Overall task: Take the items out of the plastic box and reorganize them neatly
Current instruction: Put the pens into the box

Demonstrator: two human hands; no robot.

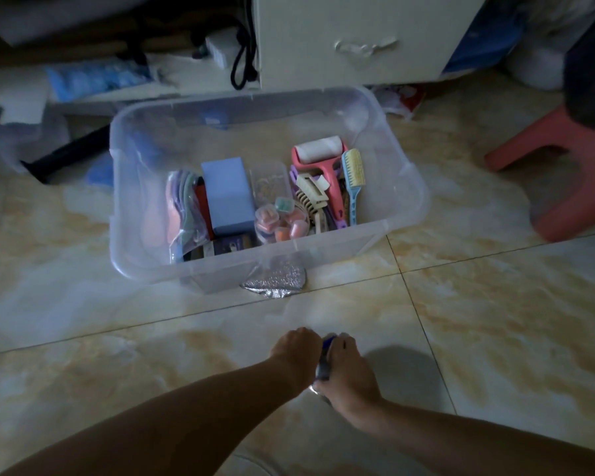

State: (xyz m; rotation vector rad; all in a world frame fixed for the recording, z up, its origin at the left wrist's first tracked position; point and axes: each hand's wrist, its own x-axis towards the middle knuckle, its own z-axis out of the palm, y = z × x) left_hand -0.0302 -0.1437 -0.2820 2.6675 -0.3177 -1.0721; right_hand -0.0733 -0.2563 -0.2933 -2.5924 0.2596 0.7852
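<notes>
Gripping one small blue item (326, 359) between them, left hand (298, 352) and right hand (349, 367) curled shut, above floor (478, 338).

Small blue object (325, 359) showing only as a sliver between left hand (298, 352) and right hand (346, 367), identity staying unclear, silver patch (273, 281) lying half hidden under plastic box (265, 266), pink stool (550, 173) running off right edge, background clutter blurring.

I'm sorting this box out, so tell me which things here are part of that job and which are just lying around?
Part of the job: plastic box, lint roller, blue block, brush, small blue item held by left hand and right hand.

Just lying about: pink stool, cabinet, black cord.
</notes>
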